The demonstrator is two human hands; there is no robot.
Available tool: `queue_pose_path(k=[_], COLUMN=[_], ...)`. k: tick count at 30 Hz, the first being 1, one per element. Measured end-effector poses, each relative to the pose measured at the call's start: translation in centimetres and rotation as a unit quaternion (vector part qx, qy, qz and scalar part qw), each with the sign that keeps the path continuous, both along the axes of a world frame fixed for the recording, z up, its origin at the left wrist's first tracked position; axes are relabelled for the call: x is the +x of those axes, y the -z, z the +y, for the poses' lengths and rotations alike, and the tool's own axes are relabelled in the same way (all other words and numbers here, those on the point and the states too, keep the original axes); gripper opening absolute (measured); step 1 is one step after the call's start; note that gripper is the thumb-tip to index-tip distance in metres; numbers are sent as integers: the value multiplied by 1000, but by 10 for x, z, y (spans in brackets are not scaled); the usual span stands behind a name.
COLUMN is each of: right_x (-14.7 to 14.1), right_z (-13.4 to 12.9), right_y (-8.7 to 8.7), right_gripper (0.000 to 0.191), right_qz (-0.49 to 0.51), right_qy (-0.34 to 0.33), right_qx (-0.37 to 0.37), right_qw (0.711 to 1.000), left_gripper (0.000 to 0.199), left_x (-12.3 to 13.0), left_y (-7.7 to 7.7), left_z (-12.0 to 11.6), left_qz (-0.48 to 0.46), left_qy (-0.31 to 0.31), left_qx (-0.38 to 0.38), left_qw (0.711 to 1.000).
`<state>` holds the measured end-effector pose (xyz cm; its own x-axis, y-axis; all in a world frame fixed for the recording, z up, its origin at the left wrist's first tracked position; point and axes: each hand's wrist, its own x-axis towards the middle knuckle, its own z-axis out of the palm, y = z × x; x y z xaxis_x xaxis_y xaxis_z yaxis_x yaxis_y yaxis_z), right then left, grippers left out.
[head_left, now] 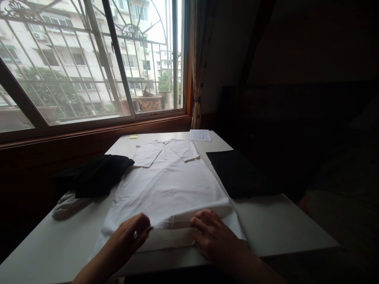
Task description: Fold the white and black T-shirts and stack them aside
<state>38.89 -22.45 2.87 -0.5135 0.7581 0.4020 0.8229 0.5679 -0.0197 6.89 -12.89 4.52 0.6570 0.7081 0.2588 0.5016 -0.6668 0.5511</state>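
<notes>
Lying creased: white shirt (171, 185), sleeves (147, 155) folded inward.

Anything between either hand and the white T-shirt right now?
Nothing visible: the left hand and right hand are already on the hem of the white T-shirt. The dark clothes pile to its left and black folded cloth to its right are outside both hands' contact points.

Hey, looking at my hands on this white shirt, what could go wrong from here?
Your left hand and right hand are at the near edge of the white shirt; uneven pulling could skew or crease it. The sleeves, turned inward on top, might shift if the fabric moves. The dark cloth pile, close to the shirt's left side, could get nudged.
</notes>
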Motion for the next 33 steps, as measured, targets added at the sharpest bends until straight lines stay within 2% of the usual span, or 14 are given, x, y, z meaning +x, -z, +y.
queue_pose_path(k=[2, 4, 7, 10, 13, 16, 21, 25, 29, 33], right_x=[0, 1, 4, 9, 12, 15, 19, 24, 37, 55], right_z=[1, 0, -3, -7, -11, -14, -18, -18, -16, -16], right_y=[0, -2, -5, -8, -9, -8, -1, 3, -8, -22], right_gripper=[15, 13, 8, 9, 13, 14, 11, 6, 9, 19], right_qz=[-10, -16, -15, -21, -27, -29, -32, -11, 63, 106], right_qy=[-2, -9, -16, -30, -56, -72, -94, -78, -56, 24], right_qx=[5, 0, -7, -13, -24, -32, -63, -101, -158, -187], right_qw=[1000, 1000, 1000, 999, 998, 996, 993, 992, 984, 976], left_gripper=[19, 25, 42, 52, 54, 53, 53, 56, 54, 48], left_x=[-14, -33, -68, -95, -110, -115, -116, -114, -116, -118], left_y=[4, 15, 43, 73, 90, 92, 83, 77, 78, 72], left_z=[9, 27, 63, 94, 110, 115, 117, 115, 111, 95], left_qz=[17, 30, 41, 67, 88, 111, 131, 155, 169, 164], left_qy=[-8, -42, -119, -143, -141, -134, -134, -149, -134, -121], left_qx=[7, 20, 56, 95, 124, 136, 122, 112, 138, 167], left_qw=[1000, 998, 990, 983, 978, 975, 975, 970, 967, 965])
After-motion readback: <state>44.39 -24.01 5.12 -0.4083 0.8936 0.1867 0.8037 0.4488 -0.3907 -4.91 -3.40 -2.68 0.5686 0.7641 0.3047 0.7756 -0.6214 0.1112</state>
